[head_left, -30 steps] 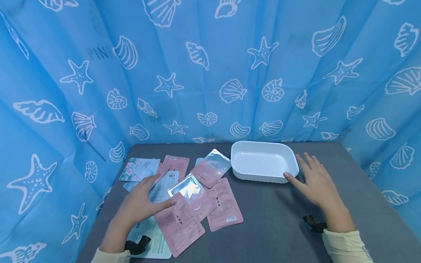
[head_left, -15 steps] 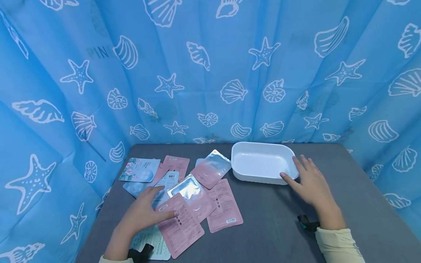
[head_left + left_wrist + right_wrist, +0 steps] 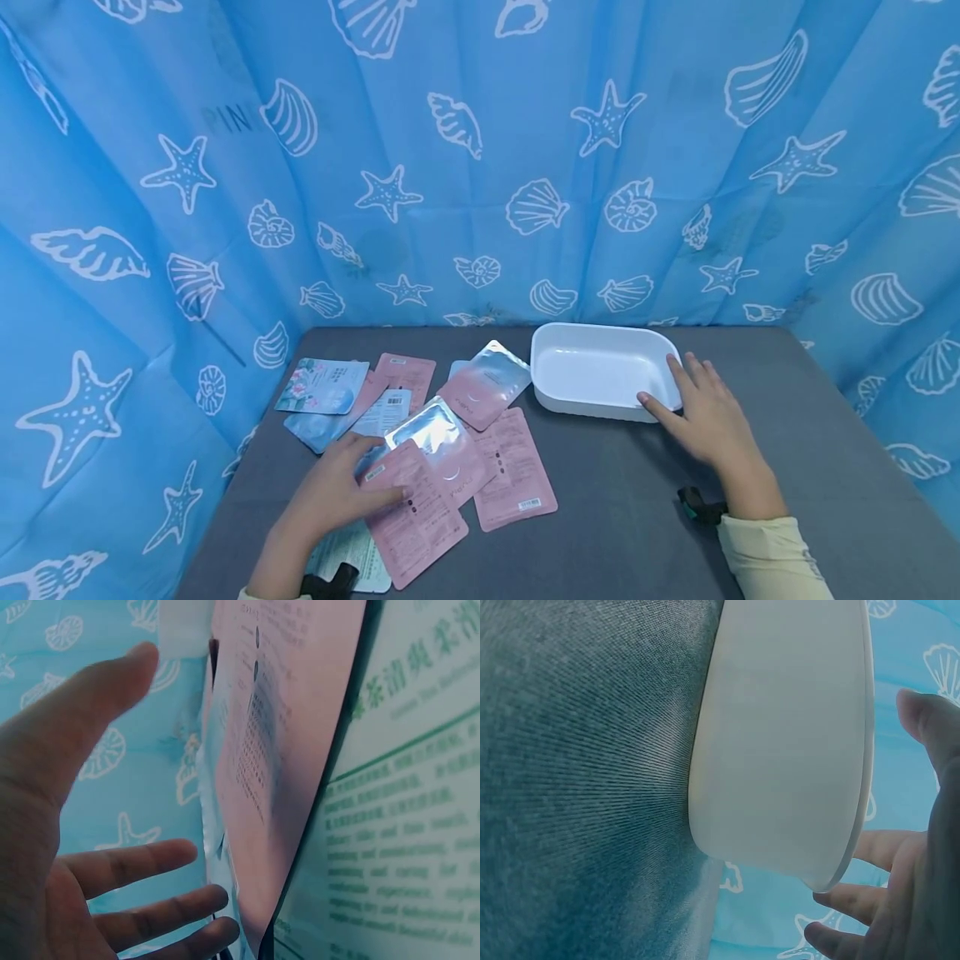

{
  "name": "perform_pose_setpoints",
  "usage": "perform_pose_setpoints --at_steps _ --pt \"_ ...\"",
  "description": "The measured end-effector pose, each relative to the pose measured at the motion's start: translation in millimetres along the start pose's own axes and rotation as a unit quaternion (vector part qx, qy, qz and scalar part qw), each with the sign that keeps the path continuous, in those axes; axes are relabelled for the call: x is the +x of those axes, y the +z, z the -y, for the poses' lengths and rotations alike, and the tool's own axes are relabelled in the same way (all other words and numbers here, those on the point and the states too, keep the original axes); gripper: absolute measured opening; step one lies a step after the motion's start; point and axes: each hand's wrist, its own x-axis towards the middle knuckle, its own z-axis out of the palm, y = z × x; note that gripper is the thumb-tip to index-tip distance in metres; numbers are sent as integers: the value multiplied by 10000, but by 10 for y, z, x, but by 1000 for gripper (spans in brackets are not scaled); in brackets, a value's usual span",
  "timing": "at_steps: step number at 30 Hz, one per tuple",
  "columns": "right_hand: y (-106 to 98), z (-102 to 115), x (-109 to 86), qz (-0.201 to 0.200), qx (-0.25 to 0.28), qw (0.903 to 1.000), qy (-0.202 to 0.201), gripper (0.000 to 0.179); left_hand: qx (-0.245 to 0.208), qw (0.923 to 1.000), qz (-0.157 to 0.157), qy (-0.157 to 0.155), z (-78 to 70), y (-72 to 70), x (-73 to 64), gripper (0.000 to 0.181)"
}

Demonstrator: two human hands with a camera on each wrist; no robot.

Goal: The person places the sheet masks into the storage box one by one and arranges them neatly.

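Several flat sachets lie spread on the grey table (image 3: 637, 517). My left hand (image 3: 348, 487) lies on them with its fingers straight. The thumb rests on a pink sachet (image 3: 420, 525) nearest me. In the left wrist view the left hand (image 3: 67, 847) is spread beside the edge of that pink sachet (image 3: 277, 750), which overlaps a white-green sachet (image 3: 405, 825). My right hand (image 3: 705, 417) is open against the near right corner of the empty white tray (image 3: 592, 407); thumb on the front wall, fingers by the right rim. The right wrist view shows the tray (image 3: 780, 750) and my right hand (image 3: 911, 892).
A silver-and-pink sachet (image 3: 438, 442) and a pink one (image 3: 513, 471) lie just right of my left hand. Another silver-pink sachet (image 3: 483, 383), a floral one (image 3: 322, 387) and a pink one (image 3: 405, 371) lie farther back. Blue seashell cloth (image 3: 480, 167) walls the table.
My left hand has slid toward me over the sachets, its thumb now on the nearest pink one. My right hand has moved left to touch the tray's corner.
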Motion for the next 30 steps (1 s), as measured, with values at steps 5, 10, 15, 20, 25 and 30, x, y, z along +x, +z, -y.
perform_pose_setpoints --at_steps 5,10,15,20,25,30 --pt "-10 9 16 37 -10 10000 -24 101 13 10000 -18 67 -7 16 -14 85" --pt "-6 24 39 74 -14 10000 15 101 112 9997 -94 173 -9 30 -8 80" --pt "23 50 68 157 21 9999 43 102 197 9995 -135 186 -11 50 -4 75" --pt "44 73 97 220 16 9997 81 103 144 9998 -104 83 -33 59 -7 73" --pt "39 106 124 274 48 9996 108 103 19 10000 -34 -31 -46 63 -19 71" --pt "43 123 145 324 45 9994 102 103 -116 9999 47 -37 -46 65 -23 68"
